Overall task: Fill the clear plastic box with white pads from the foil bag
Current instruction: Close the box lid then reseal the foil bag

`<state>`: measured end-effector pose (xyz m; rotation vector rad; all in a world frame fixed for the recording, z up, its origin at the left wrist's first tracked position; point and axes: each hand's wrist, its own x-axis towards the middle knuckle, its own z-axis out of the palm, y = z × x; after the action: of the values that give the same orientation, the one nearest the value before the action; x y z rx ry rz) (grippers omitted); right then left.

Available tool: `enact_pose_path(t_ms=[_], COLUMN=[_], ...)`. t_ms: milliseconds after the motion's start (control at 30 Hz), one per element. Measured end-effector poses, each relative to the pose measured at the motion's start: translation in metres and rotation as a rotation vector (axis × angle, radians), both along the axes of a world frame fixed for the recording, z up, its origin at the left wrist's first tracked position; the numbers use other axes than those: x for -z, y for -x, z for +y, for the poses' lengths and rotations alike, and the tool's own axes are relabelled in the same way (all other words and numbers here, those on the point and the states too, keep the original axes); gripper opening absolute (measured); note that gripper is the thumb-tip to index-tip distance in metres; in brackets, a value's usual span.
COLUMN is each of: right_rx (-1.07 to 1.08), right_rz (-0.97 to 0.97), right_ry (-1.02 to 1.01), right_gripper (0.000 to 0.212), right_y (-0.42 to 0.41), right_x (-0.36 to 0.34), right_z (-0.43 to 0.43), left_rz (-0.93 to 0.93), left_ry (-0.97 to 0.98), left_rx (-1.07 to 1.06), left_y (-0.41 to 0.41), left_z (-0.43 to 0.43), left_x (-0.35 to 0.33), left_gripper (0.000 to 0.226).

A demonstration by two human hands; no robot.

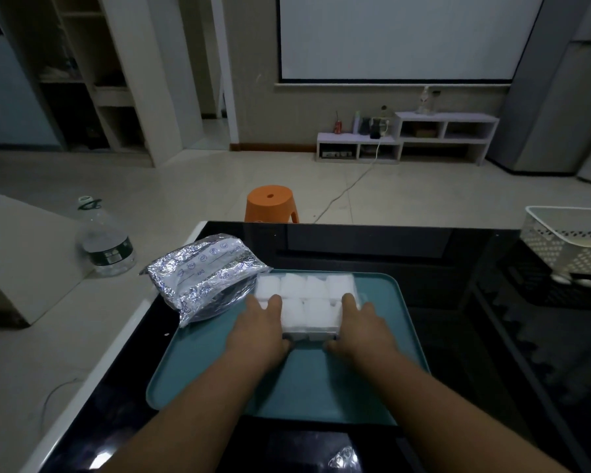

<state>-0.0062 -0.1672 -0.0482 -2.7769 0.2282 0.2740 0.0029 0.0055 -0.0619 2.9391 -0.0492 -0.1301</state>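
Note:
The clear plastic box [321, 336] sits on a teal tray [321, 380] and holds several white pads [304, 295] packed in rows. My left hand [260, 329] grips the box's left side, fingers laid over the pads and thumb at its near edge. My right hand [362, 327] grips the right side the same way. The crinkled foil bag [202, 274] lies just left of the box, partly on the tray's far left corner, its open end toward me.
The tray lies on a glossy black table [458, 302]. A white perforated basket [570, 240] stands at the far right. An orange stool [270, 203] is beyond the table, and a large water bottle [106, 240] stands on the floor to the left.

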Motion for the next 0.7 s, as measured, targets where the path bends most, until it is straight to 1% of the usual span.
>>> enact_pose_path(t_ms=[100,167,300,400,533,600,700], right_rx=[0.006,0.009,0.032,0.035,0.022,-0.016,-0.097], right_rz=[-0.016,-0.020,-0.058,-0.048,0.065,0.107,0.138], right_ry=[-0.002,0.000,0.007,0.033,0.021,0.010,0.024], right_gripper=[0.069,0.068,0.068,0.065,0.068,0.065,0.060], right_y=[-0.004,-0.005,-0.003,0.001,-0.005,-0.009,-0.016], right_x=[0.002,0.003,0.005,0.006,-0.005,-0.013,-0.027], right_z=[0.002,0.002,0.008,0.015,0.015,0.010,-0.002], left_rz=[-0.015,-0.002,-0.017,0.030,0.065,0.056,0.080], left_ry=[0.022,0.019,0.006,0.029,0.066,0.106,0.136], left_rx=[-0.020,-0.037,-0.043,-0.036,-0.006,0.015,0.042], left_y=[-0.003,-0.005,-0.004,-0.006,-0.013,-0.017,-0.023], left_z=[0.000,-0.001,-0.008,-0.004,0.005,0.014,0.030], left_x=[0.001,0.000,-0.001,-0.003,-0.014,-0.021,-0.031], left_gripper=[0.062,0.059,0.061,0.061,0.065,0.068,0.081])
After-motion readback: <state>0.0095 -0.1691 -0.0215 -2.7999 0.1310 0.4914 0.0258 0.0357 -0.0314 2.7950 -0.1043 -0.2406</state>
